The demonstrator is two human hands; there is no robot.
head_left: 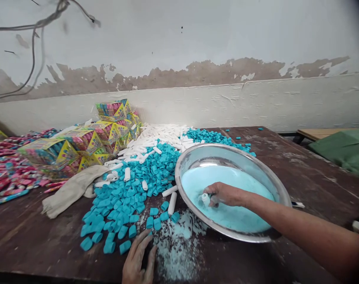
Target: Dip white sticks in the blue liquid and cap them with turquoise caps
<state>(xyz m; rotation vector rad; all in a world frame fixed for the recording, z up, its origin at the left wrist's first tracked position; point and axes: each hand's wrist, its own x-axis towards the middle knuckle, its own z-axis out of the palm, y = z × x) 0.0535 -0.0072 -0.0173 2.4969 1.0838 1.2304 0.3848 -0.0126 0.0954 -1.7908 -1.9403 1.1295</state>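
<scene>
- Left hand (139, 256): fingers loosely spread at the near edge of the blue caps (117, 215); no grasped item visible. Best used here as a steady rest.
- Spilled powder (179, 244): scattered on the desk (315, 165) between the left hand and the basin (250, 237). Short, level movements within the rim should limit further loss.
- Right hand (223, 194): grasping a white tube (205, 199) between thumb and fingers, low in the basin at the pale blue powder (226, 177). A light grip is advisable; fingertips should not cover the tube's end. Whether powder is inside the tube cannot be told.
- Loose white tubes (172, 203): two lie just left of the basin, within easy reach.
- White tube pile (164, 136): beyond the caps, near the wall (197, 39).
- Packed boxes (63, 152): stacked far left; best left undisturbed.
</scene>
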